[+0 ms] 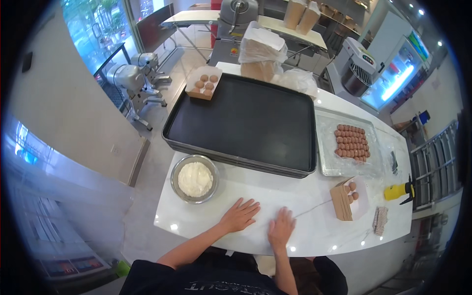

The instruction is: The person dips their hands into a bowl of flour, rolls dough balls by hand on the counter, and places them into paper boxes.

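My left hand (240,215) lies flat on the white marble-patterned table (231,189), fingers spread and nothing in it. Close beside it, my right hand (282,228) also rests palm down on the surface, slightly blurred, its fingers stretched out. To the left of my left hand stands a metal bowl (216,183) with a white, flour-like mass (195,179) in it. Beyond both hands lies a stack of large black baking trays (246,123). On its far left corner sits a paper box (199,95) holding several brown balls (209,86).
At the right, a metal tray (330,164) holds rows of brown balls (351,142). Nearer are stacked paper boxes (340,202) with a few balls, a yellow spray bottle (395,191) and a folded cloth (379,220). A plastic-wrapped stack (260,54) stands behind the black trays.
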`<action>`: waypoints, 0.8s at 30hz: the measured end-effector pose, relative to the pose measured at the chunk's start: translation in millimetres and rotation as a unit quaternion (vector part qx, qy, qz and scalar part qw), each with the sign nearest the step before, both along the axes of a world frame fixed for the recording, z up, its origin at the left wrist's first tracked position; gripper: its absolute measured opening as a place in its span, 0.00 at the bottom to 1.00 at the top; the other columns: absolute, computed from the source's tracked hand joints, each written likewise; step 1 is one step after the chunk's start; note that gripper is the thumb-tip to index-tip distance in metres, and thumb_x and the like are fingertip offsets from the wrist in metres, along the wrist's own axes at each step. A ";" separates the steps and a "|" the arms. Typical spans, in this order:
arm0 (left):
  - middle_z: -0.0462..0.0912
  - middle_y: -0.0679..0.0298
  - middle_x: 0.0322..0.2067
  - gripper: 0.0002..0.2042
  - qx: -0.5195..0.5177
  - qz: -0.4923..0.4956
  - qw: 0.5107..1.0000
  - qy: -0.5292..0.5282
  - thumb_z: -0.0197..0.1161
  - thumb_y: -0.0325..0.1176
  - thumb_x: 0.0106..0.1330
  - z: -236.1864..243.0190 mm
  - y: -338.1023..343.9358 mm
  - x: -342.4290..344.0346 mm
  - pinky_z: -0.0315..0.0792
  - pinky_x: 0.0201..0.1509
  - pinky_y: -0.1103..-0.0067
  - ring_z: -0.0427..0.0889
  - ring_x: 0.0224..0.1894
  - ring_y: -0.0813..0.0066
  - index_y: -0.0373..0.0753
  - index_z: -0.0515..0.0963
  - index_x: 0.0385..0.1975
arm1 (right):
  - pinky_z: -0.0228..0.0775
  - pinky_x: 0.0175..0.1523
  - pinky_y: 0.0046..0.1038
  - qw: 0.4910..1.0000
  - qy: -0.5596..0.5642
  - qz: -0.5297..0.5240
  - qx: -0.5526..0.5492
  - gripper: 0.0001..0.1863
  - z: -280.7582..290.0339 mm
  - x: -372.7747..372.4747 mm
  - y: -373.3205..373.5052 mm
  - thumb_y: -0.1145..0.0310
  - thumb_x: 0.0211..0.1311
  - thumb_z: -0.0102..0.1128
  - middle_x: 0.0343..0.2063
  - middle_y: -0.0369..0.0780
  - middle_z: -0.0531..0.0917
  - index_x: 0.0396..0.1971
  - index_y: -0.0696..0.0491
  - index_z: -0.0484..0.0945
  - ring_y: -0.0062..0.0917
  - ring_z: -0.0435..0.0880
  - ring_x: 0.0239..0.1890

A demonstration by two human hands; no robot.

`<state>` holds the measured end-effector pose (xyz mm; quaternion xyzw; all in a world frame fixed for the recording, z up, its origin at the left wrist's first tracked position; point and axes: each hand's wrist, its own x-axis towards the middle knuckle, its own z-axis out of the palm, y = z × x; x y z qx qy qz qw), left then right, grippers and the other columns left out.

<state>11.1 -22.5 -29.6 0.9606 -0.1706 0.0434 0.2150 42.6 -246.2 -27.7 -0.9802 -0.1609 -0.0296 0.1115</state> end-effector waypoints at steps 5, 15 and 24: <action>0.66 0.65 0.69 0.26 0.062 0.028 0.997 -0.027 0.57 0.45 0.68 18.5 -12.9 28.6 0.52 0.73 0.54 0.60 0.72 0.62 0.46 0.69 0.65 | 0.44 0.72 0.57 0.997 -0.066 -0.040 0.001 0.30 14.6 40.6 23.9 0.61 0.63 0.55 0.67 0.49 0.67 0.64 0.59 0.69 0.51 0.60 0.70; 0.68 0.68 0.67 0.21 0.030 -0.004 0.999 -0.011 0.55 0.41 0.69 12.5 6.3 12.1 0.52 0.75 0.59 0.58 0.73 0.65 0.47 0.74 0.62 | 0.50 0.71 0.56 0.996 -0.062 0.065 0.024 0.25 0.1 25.1 -7.8 0.67 0.62 0.57 0.63 0.51 0.72 0.58 0.59 0.75 0.52 0.65 0.68; 0.68 0.67 0.68 0.21 -0.006 -0.012 1.000 0.002 0.57 0.39 0.68 -3.2 -20.7 0.7 0.53 0.75 0.60 0.61 0.72 0.64 0.45 0.74 0.61 | 0.55 0.70 0.49 0.987 -0.040 0.065 0.140 0.22 -14.6 0.8 16.7 0.71 0.64 0.54 0.60 0.56 0.73 0.57 0.62 0.75 0.50 0.70 0.65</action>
